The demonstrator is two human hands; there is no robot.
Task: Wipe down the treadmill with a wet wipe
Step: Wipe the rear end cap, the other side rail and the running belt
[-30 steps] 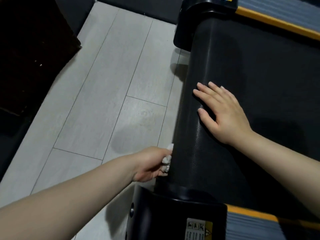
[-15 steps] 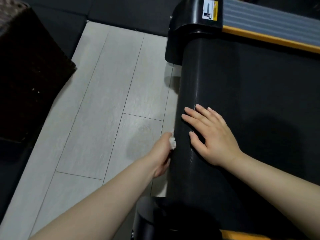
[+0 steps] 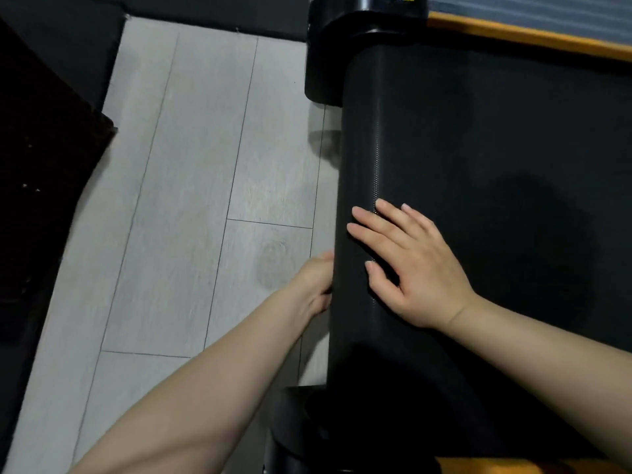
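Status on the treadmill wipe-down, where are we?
Done: can't judge, since the black belt shows no wet streaks or residue either way. In hand: the left hand is against the rolled rear edge of the belt with its fingers hidden behind it, no wipe visible; the right hand lies flat on top. Left: the belt top, orange side rail and end caps, apparently.

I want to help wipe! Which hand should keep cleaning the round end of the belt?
Probably the left hand: it sits at the belt's rounded end, fingers tucked out of sight, so the wipe can't be seen. The right hand lies flat on top, fingers spread, holding nothing.
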